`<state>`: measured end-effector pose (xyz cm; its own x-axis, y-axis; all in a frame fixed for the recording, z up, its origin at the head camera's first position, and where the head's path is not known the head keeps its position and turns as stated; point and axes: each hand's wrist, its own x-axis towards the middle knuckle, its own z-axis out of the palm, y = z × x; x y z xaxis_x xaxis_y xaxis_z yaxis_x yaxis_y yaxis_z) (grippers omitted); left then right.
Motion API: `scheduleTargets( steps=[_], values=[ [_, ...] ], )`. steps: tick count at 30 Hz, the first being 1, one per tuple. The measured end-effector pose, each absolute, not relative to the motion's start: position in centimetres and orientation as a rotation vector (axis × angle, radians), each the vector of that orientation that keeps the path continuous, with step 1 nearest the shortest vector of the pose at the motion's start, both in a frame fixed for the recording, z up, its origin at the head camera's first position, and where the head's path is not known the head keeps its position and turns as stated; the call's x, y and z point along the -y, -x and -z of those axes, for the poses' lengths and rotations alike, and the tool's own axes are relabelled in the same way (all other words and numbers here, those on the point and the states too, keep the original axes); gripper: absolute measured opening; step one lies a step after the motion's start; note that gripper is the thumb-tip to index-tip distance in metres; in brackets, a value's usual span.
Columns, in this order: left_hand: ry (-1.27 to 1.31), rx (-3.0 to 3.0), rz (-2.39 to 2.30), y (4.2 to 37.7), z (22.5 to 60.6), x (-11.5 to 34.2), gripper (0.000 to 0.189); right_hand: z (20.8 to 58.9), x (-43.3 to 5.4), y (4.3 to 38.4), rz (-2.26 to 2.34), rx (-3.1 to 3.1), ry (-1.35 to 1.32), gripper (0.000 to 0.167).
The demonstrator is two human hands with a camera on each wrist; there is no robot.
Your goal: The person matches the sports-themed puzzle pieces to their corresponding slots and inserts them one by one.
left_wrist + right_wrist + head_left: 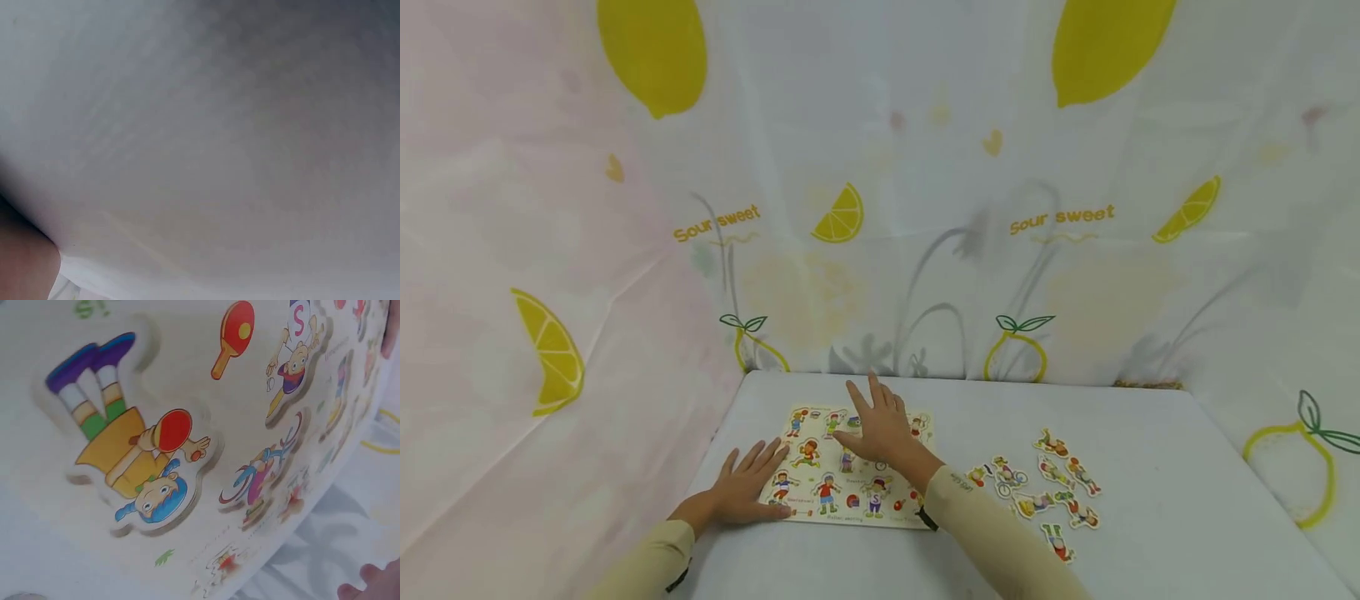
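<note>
While my left hand (748, 490) lay straight-fingered across the nine o'clock edge of the puzzle board (829, 457), gripping nothing, my right hand (880, 425) was spread above its one o'clock part, likewise holding nothing; whether that palm met the surface could not be told. The puzzle board rested on the white table (1150, 483), and the right wrist view showed recessed figures (128, 456) in its face. Loose cut-out figures (1056, 471) lay scattered at three o'clock from it. I judged the step to be steadying the board between placements; the next move seemed to call for matching one cut-out's outline to its recess.
</note>
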<state>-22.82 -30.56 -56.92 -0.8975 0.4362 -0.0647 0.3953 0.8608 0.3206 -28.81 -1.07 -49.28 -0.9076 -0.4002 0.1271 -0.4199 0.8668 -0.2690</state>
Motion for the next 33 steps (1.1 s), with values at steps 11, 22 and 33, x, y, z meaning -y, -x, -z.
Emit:
scheduleTargets(
  steps=[11, 22, 33],
  values=[
    [-0.600, -2.857, -0.469, 20.8, 59.0, 31.5, 0.103, 52.2, -1.2, 26.6, -0.454, 2.946, -0.746, 0.090],
    [-0.568, -2.902, -0.426, 22.2, 57.2, 31.0, 0.107, 51.3, -5.1, 28.2, -0.460, 2.907, -0.755, 0.091],
    [-0.585, -2.914, -0.390, 23.0, 57.4, 30.8, 0.108, 51.2, -9.7, 28.9, -0.442, 2.881, -0.673, 0.091]
  ],
)
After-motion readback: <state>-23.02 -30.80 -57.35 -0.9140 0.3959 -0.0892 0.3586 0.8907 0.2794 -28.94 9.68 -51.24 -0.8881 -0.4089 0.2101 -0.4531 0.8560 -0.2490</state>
